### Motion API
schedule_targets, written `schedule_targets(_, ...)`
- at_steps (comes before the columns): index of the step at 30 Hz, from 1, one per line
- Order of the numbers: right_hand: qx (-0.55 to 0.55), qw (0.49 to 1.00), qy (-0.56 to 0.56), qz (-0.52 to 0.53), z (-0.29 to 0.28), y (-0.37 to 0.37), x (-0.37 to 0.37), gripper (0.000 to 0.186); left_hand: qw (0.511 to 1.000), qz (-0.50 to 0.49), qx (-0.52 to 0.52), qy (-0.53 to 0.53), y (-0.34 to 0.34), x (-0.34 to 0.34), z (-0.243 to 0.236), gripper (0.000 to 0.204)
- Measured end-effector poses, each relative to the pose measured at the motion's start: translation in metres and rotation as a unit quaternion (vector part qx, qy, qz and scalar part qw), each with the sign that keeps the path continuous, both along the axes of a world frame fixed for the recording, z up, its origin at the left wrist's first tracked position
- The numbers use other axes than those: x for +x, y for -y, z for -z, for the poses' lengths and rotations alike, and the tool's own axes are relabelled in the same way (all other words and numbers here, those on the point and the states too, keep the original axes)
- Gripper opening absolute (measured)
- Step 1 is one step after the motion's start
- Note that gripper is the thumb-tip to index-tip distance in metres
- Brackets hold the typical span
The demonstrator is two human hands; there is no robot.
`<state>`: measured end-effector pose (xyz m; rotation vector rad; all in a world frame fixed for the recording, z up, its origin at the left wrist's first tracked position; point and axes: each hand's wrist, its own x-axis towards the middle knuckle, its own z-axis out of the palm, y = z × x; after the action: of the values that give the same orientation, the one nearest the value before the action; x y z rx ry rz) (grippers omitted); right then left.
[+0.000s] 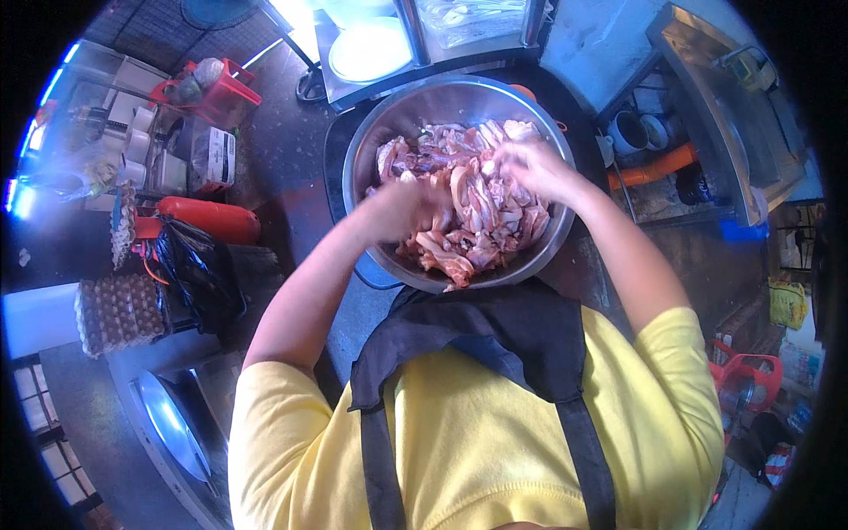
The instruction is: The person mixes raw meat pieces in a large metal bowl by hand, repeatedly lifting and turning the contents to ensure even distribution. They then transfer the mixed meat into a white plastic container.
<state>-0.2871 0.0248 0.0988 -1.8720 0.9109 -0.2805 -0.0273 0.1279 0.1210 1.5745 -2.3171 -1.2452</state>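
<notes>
A large round steel bowl [356,132] stands in front of me, filled with a heap of raw chicken pieces [503,225], pink with pale skin. At the left side of the heap is my left hand [402,210], low among the pieces. Motion smears it, and its fingertips are lost in the chicken. Over the right side of the bowl reaches my right hand [534,168], its fingers bent down around chicken near the far middle. Some blur lies on those fingers too.
Beyond the bowl is a metal stand [433,66] with a white round item [369,49]. To the left are a red gas cylinder [212,221], a black plastic bag [199,274], stacked egg trays [122,314] and a red basket [221,93]. Pots [627,132] sit on a shelf at right.
</notes>
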Motion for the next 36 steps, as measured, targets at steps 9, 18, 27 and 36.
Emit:
schedule_targets(9,-0.182,0.934,-0.257,-0.17,0.076,0.027,0.036,0.076,0.994,-0.001,-0.107,-0.031,0.073,0.031,0.108,0.065)
schedule_targets(18,-0.237,0.917,-0.295,-0.128,0.08,-0.025,0.049,0.084,0.957,-0.063,-0.102,0.264,0.019,-0.034,0.101,0.091)
schedule_targets(27,-0.19,0.937,-0.291,-0.023,0.09,-0.004,0.05,0.03,0.961,-0.152,-0.05,0.227,0.034,-0.035,0.095,0.058)
schedule_targets(36,-0.125,0.983,-0.121,0.048,0.065,-0.018,0.04,0.03,0.953,-0.147,-0.079,0.254,0.025,-0.041,0.071,0.065)
